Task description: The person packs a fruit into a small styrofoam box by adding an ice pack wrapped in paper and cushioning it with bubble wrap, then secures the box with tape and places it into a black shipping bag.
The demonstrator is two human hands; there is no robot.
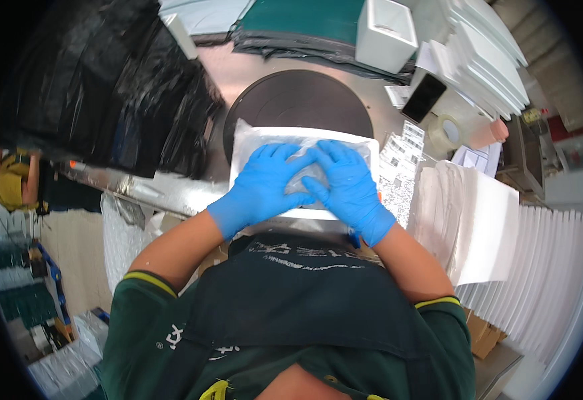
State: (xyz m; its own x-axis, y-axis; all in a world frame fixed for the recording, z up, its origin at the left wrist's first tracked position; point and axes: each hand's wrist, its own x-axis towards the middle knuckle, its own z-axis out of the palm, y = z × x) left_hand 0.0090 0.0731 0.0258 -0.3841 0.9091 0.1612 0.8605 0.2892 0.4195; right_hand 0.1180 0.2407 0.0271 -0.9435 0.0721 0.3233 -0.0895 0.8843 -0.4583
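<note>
Both of my hands wear blue gloves and lie over a shallow white foam box (374, 152). A clear plastic bag (243, 141) lines the box, and its corner pokes up over the far left rim. My left hand (265, 179) rests flat on the plastic with its fingers stretched out. Beside it, my right hand (346, 185) presses on the same plastic, fingers extended and angled to the left. The fingertips of the two hands nearly meet in the middle. What lies under the plastic is mostly covered. The box overlaps the near part of a dark round turntable (298, 97).
Black plastic bags (138, 113) are piled at left. At the back stands a deep white foam box (388, 40). On the right lie a phone (424, 97), a tape roll (445, 130), label sheets (399, 160) and stacked white foam sheets (485, 227). Another person (15, 180) is at far left.
</note>
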